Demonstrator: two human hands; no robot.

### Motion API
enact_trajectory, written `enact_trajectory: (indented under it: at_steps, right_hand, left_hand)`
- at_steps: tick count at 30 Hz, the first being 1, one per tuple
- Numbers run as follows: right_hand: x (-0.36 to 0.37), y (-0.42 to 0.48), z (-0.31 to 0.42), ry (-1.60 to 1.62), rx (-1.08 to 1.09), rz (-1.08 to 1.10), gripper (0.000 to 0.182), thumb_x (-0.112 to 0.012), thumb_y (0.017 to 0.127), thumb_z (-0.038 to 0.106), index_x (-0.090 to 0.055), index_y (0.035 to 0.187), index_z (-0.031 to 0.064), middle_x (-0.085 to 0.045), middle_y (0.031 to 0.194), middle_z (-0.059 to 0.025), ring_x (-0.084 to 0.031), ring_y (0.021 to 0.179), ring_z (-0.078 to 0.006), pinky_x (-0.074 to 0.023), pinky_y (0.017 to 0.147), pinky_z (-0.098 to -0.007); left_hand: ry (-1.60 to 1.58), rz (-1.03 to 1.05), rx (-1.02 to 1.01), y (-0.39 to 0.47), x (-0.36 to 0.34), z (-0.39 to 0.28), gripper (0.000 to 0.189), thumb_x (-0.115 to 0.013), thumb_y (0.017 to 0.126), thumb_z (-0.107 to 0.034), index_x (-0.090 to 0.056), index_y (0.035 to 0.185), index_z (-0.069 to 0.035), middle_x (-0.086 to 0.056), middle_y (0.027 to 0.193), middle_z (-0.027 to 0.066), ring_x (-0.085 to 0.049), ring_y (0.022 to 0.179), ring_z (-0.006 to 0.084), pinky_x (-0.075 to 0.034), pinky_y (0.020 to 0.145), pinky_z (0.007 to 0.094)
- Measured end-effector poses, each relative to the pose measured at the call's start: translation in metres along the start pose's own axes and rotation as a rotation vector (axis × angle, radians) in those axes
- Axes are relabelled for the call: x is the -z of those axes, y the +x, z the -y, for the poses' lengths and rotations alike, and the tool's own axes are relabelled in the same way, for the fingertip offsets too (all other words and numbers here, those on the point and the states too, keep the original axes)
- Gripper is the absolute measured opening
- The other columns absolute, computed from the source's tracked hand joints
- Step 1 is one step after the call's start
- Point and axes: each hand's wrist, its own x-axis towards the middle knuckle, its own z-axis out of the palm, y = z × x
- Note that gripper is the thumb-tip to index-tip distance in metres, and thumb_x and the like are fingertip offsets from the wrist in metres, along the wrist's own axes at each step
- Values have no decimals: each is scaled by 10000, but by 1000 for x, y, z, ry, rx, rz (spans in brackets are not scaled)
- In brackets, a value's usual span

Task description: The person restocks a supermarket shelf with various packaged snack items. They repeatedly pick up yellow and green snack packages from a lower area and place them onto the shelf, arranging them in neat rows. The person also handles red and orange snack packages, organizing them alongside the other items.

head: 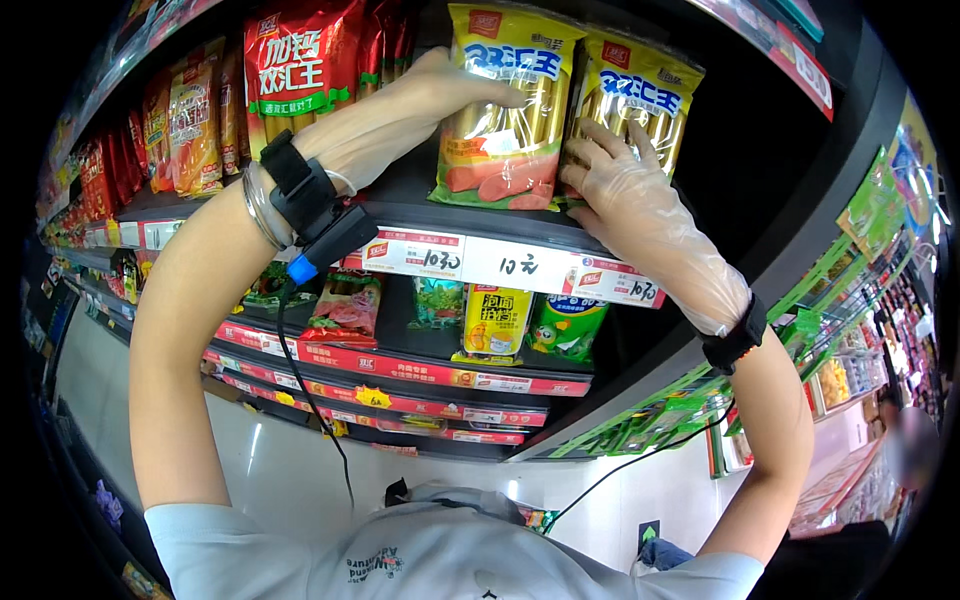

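Note:
Two yellow bags of sausages stand upright side by side on the top shelf: a left bag [517, 112] and a right bag [637, 90]. My left hand [420, 105], in a clear plastic glove, has its thumb over the front of the left bag; its other fingers are hidden at the bag's left side and behind it. Also gloved, my right hand [622, 180] lies against the lower front of the right bag, fingers spread near its left edge. How firmly it grips cannot be told.
Red sausage bags [304, 75] and orange bags [195, 120] stand to the left. Price strips [517, 262] line the shelf edge [405, 214]. Lower shelves hold a yellow pack [495, 322] and a green pack [566, 330]. A dark shelf side panel [832, 202] rises at right. A cable [307, 382] hangs from my left wrist.

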Motion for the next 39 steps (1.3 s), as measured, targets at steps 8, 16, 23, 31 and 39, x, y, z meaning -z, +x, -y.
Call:
enact_trajectory:
  at_steps: [8,16,23,31,39]
  right_hand:
    - [0,-9,-2,108,25,24,294,-632,777,38,-631,1070,67,-532,1233,-99,-384,1289,-262,-270,1092,-509]
    - [4,-2,5,93,52,4,232,-583,764,6,-633,990,10,-586,1097,-136,-498,1161,-287,-332,1024,-524]
    - [19,11,16,133,-32,47,206,-691,745,177,-606,868,35,-581,914,-108,-570,965,-271,-343,1040,-479]
    - [9,30,15,35,-26,-97,329,-733,694,256,-570,896,54,-547,818,-106,-567,822,-286,-461,703,-379]
    - [7,14,11,109,-103,-188,400,-714,716,171,-546,1053,37,-534,1044,-131,-537,973,-310,-455,824,-394]
  left_hand:
    - [32,-6,-22,6,11,13,451,-749,747,-113,-560,1132,27,-656,1035,115,-649,925,175,-517,839,303]
    - [-171,0,-63,-6,-4,1,473,-759,720,-124,-568,1123,35,-649,1055,113,-627,958,179,-488,865,296]
    - [-79,-186,-140,15,-3,23,499,-797,657,-84,-573,1082,51,-651,1012,118,-623,924,174,-479,858,299]
    - [-181,-36,-155,-15,-4,-18,560,-770,722,-232,-529,1136,59,-630,1058,136,-596,996,196,-442,921,323]
    - [-428,-477,273,20,13,22,428,-368,970,-373,-556,1130,-24,-636,1000,110,-612,947,218,-461,888,391]
